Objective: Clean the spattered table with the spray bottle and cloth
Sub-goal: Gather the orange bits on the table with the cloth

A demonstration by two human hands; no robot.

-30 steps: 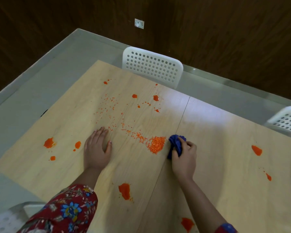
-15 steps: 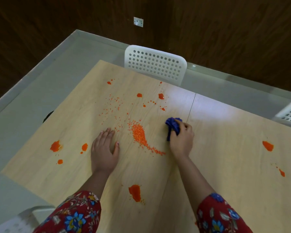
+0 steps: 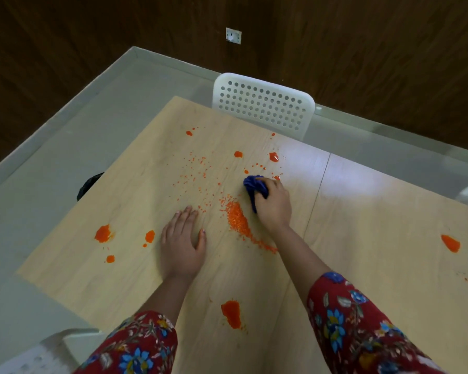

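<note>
- Wooden table point(image 3: 376, 238), filling the frame's centre, spattered orange.
- Left hand point(image 3: 181, 244), lower centre: flat, fingers straight, palm on the table.
- Right hand point(image 3: 274, 203), centre: curled around the blue cloth point(image 3: 251, 186), pressing it beside orange crumbs point(image 3: 238, 220).

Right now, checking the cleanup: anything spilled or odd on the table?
Yes. Orange blobs dot the table, and a ridge of orange crumbs lies between the flat left hand and the right hand gripping the blue cloth.
</note>
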